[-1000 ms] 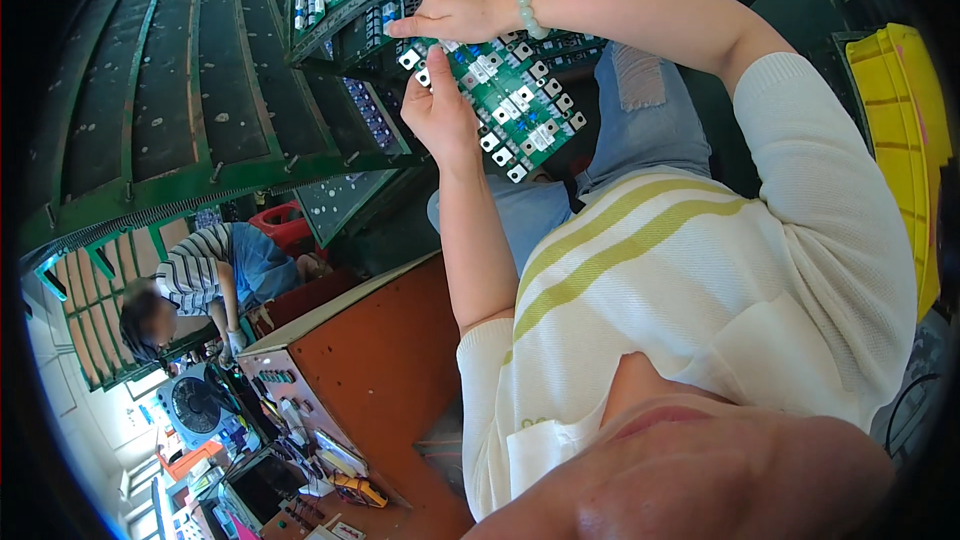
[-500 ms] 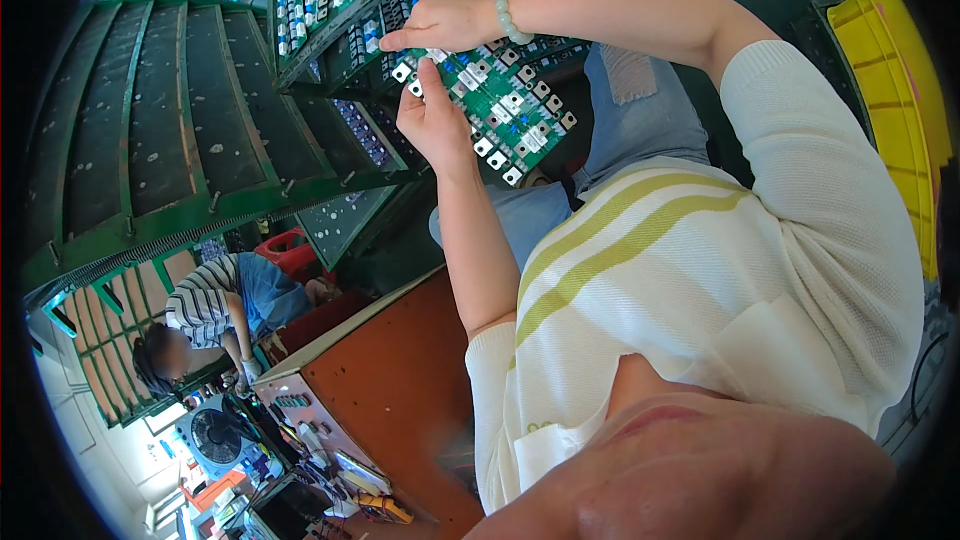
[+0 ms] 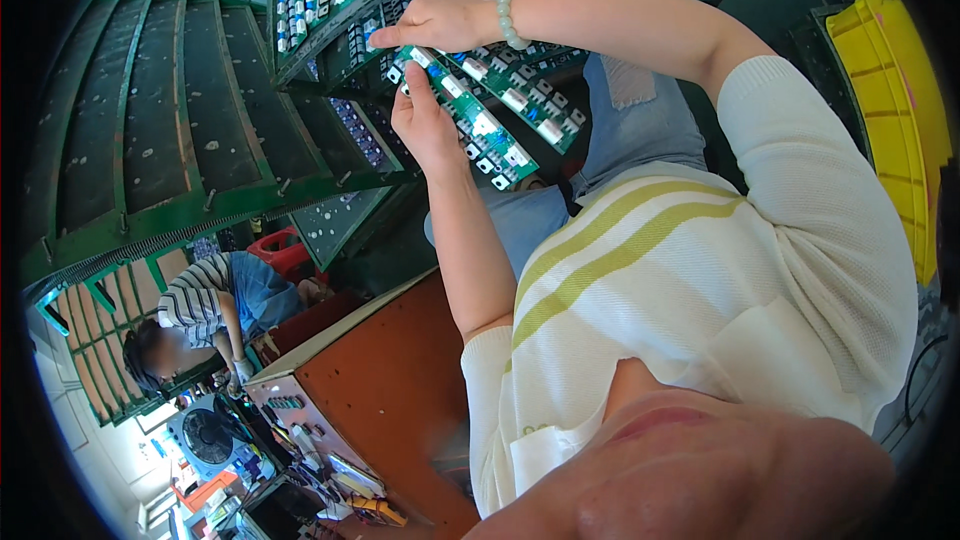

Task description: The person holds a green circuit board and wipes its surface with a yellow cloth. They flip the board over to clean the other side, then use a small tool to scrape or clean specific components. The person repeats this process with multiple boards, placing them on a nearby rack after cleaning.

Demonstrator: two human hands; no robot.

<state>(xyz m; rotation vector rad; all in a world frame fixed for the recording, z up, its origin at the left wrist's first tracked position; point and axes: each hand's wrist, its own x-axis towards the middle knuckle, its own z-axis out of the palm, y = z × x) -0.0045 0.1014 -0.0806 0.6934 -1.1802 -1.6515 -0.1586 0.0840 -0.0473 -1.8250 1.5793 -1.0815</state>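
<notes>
Two narrow green circuit board strips hang between my hands in the upper middle. They lie close at the upper ends, and a dark gap widens between them lower down. My left hand [image 3: 425, 128] is closed on the left circuit board strip [image 3: 485, 127], its thumb lying along the upper part. My right hand [image 3: 445, 20], with a beaded bracelet at its wrist, is closed over the upper end of the right circuit board strip [image 3: 528, 103]; the fingers underneath are hidden. White blocks and square tabs with holes line both strips.
A green rack [image 3: 400, 0] behind my hands carries rows of similar boards. Dark slatted shelving [image 3: 150, 130] stands at the left. A yellow bin [image 3: 890, 130] is at far right. Lower left, another person [image 3: 205, 300] bends beside an orange-brown cabinet [image 3: 380, 380].
The single wide board in my hands has parted lengthwise into two strips. Their lower ends have swung apart, and my left hand has shifted slightly left.
</notes>
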